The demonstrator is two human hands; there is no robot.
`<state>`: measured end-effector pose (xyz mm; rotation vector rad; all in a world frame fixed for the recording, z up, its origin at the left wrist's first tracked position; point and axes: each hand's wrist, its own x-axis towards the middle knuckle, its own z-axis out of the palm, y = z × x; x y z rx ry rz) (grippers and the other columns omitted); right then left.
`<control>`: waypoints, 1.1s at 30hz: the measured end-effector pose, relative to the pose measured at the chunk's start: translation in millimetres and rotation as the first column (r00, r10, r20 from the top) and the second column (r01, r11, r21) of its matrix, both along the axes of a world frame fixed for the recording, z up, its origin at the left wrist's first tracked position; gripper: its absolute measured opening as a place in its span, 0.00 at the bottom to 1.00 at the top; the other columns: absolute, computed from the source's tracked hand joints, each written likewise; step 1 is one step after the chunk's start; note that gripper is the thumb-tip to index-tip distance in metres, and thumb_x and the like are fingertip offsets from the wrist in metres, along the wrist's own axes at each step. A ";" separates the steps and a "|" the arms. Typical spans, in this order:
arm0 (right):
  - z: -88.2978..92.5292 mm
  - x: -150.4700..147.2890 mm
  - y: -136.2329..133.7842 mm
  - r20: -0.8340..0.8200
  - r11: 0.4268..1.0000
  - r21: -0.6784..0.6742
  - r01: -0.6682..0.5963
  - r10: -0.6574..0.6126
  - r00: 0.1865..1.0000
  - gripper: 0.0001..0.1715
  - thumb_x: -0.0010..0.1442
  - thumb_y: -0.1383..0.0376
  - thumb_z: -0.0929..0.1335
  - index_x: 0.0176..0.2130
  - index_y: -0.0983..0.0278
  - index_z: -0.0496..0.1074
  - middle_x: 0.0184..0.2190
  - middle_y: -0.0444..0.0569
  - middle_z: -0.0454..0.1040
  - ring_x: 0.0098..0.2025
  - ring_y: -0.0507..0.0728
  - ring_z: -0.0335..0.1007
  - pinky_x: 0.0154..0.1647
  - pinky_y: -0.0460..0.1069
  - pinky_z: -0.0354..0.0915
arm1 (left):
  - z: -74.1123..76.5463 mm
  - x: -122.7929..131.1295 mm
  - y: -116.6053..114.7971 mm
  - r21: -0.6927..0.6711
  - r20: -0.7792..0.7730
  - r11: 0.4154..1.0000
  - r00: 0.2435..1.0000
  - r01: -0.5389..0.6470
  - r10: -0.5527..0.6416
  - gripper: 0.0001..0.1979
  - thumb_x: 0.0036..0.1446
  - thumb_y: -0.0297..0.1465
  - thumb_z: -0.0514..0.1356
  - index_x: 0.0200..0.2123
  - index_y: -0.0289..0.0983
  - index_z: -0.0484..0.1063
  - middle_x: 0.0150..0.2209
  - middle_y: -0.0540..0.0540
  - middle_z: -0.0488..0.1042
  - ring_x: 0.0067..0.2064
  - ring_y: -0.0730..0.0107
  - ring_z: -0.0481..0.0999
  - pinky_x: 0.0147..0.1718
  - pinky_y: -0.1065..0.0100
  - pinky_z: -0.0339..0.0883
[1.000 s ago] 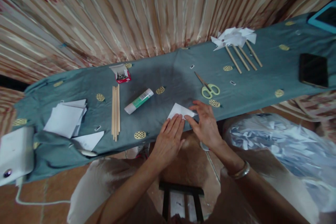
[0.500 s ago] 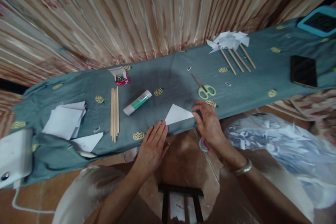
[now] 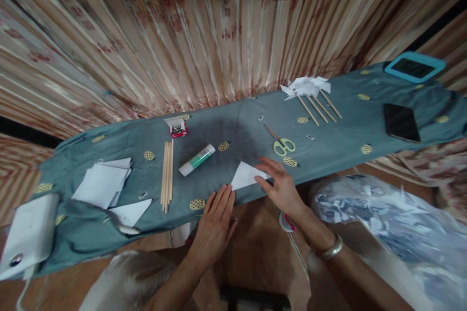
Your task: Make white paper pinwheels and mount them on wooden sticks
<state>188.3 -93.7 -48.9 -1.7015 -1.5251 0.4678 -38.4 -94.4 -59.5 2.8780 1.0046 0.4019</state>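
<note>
A folded white paper triangle (image 3: 242, 176) lies near the front edge of the cloth-covered table. My left hand (image 3: 216, 218) rests flat, its fingertips touching the paper's left corner. Over the right part of the paper is my right hand (image 3: 282, 189), thumb and fingers apart and touching it; its right corner is partly hidden. Beyond my right hand lie scissors (image 3: 282, 146) with green handles. A glue stick (image 3: 197, 160) lies to the left, beside several wooden sticks (image 3: 167, 175).
At the back stand a small red box of metal pins (image 3: 178, 129) and several paper pinwheels (image 3: 306, 87) on sticks. Stacked paper (image 3: 100, 184), a paper piece (image 3: 133, 211) and a white device (image 3: 31, 235) are left; a phone (image 3: 401, 122), blue-framed device (image 3: 416, 66) and plastic bag (image 3: 383, 223) are right.
My right hand has slid left from the paper's right corner onto the paper itself. My left hand stays at the left corner. The view has tilted up, so the table sits lower.
</note>
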 end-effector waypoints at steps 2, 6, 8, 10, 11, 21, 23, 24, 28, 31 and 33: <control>0.0 0.5 0.8 -0.056 1.000 -0.012 0.015 -0.016 0.998 0.08 0.57 0.63 0.68 0.38 0.61 0.75 0.54 0.56 0.72 0.56 0.64 0.66 0.58 0.62 0.59 | -0.1 -0.8 -0.4 -0.044 0.050 0.999 0.999 0.004 -0.002 0.31 0.61 0.30 0.54 0.65 0.32 0.49 0.64 0.34 0.59 0.66 0.54 0.55 0.61 0.49 0.57; 5.2 2.5 3.2 -0.236 0.999 -0.040 0.013 -0.022 0.971 0.06 0.55 0.61 0.68 0.31 0.61 0.73 0.54 0.55 0.71 0.57 0.64 0.65 0.60 0.62 0.56 | 9.3 -0.6 6.0 -0.255 0.261 0.967 0.962 -0.008 0.077 0.29 0.64 0.32 0.53 0.66 0.39 0.50 0.66 0.38 0.56 0.67 0.57 0.54 0.63 0.50 0.53; 10.1 2.6 4.9 -0.317 0.999 -0.035 -0.010 -0.002 0.948 0.06 0.55 0.60 0.69 0.31 0.60 0.74 0.56 0.54 0.70 0.59 0.64 0.63 0.61 0.61 0.55 | 17.3 1.9 15.0 -0.440 0.390 0.897 0.889 -0.047 0.238 0.27 0.64 0.35 0.51 0.65 0.41 0.53 0.67 0.40 0.55 0.67 0.59 0.54 0.64 0.52 0.51; 15.3 1.5 6.6 -0.371 0.999 -0.013 -0.033 0.026 0.928 0.06 0.55 0.60 0.69 0.31 0.60 0.75 0.57 0.53 0.68 0.61 0.64 0.62 0.62 0.60 0.53 | 24.1 6.5 26.9 -0.631 0.475 0.773 0.756 -0.063 0.450 0.26 0.64 0.39 0.51 0.64 0.41 0.57 0.66 0.41 0.57 0.66 0.60 0.56 0.64 0.54 0.52; 17.8 0.7 7.3 -0.389 0.999 0.002 -0.044 0.042 0.920 0.06 0.54 0.60 0.70 0.31 0.60 0.75 0.58 0.53 0.67 0.62 0.63 0.61 0.62 0.60 0.53 | 26.6 9.5 33.4 -0.713 0.500 0.699 0.663 -0.050 0.557 0.26 0.63 0.41 0.52 0.63 0.40 0.59 0.65 0.41 0.59 0.65 0.59 0.59 0.63 0.55 0.53; 29.6 -1.8 7.3 -0.421 0.986 0.129 -0.102 0.148 0.895 0.03 0.55 0.63 0.71 0.31 0.59 0.76 0.61 0.50 0.63 0.63 0.61 0.59 0.63 0.58 0.53 | 35.5 30.5 58.9 -0.956 0.275 0.158 0.567 0.246 0.776 0.26 0.42 0.52 0.65 0.21 0.31 0.75 0.19 0.43 0.75 0.18 0.76 0.69 0.18 0.74 0.57; 29.8 -1.8 5.2 -0.399 0.985 0.136 -0.106 0.152 0.904 0.02 0.55 0.64 0.71 0.31 0.59 0.76 0.61 0.50 0.63 0.62 0.61 0.60 0.62 0.57 0.54 | 36.4 29.3 57.8 -0.953 0.290 0.175 0.576 0.247 0.764 0.25 0.43 0.51 0.65 0.17 0.32 0.73 0.15 0.46 0.70 0.16 0.79 0.64 0.16 0.75 0.51; 29.6 -1.4 4.4 -0.384 0.984 0.137 -0.112 0.157 0.910 0.02 0.55 0.64 0.70 0.31 0.59 0.76 0.61 0.50 0.64 0.62 0.61 0.60 0.62 0.57 0.54 | 36.3 28.5 57.6 -0.952 0.294 0.181 0.572 0.246 0.766 0.24 0.42 0.50 0.65 0.16 0.33 0.72 0.13 0.48 0.69 0.15 0.80 0.62 0.16 0.75 0.50; 28.8 9.3 6.0 -0.302 0.982 0.151 -0.113 0.155 0.941 0.08 0.56 0.66 0.68 0.37 0.59 0.76 0.59 0.52 0.66 0.61 0.60 0.63 0.60 0.56 0.58 | 35.5 25.9 59.9 -0.944 0.326 0.241 0.523 0.225 0.787 0.22 0.41 0.47 0.67 0.15 0.34 0.70 0.12 0.50 0.66 0.15 0.80 0.60 0.17 0.74 0.49; 30.7 28.7 14.3 -0.153 0.987 0.155 0.035 -0.011 0.988 0.14 0.58 0.65 0.64 0.43 0.62 0.75 0.54 0.56 0.71 0.57 0.60 0.67 0.54 0.54 0.64 | 37.8 25.3 63.7 -0.924 0.382 0.329 0.502 0.194 0.776 0.22 0.42 0.47 0.66 0.15 0.34 0.70 0.12 0.50 0.66 0.16 0.79 0.60 0.18 0.74 0.50; 33.6 42.7 22.0 0.056 0.979 0.106 0.174 -0.180 0.982 0.16 0.60 0.65 0.63 0.44 0.66 0.74 0.50 0.59 0.74 0.51 0.62 0.71 0.51 0.54 0.66 | 40.4 24.6 66.6 -0.906 0.416 0.394 0.505 0.157 0.756 0.21 0.43 0.47 0.65 0.15 0.35 0.70 0.13 0.50 0.66 0.16 0.78 0.60 0.18 0.73 0.51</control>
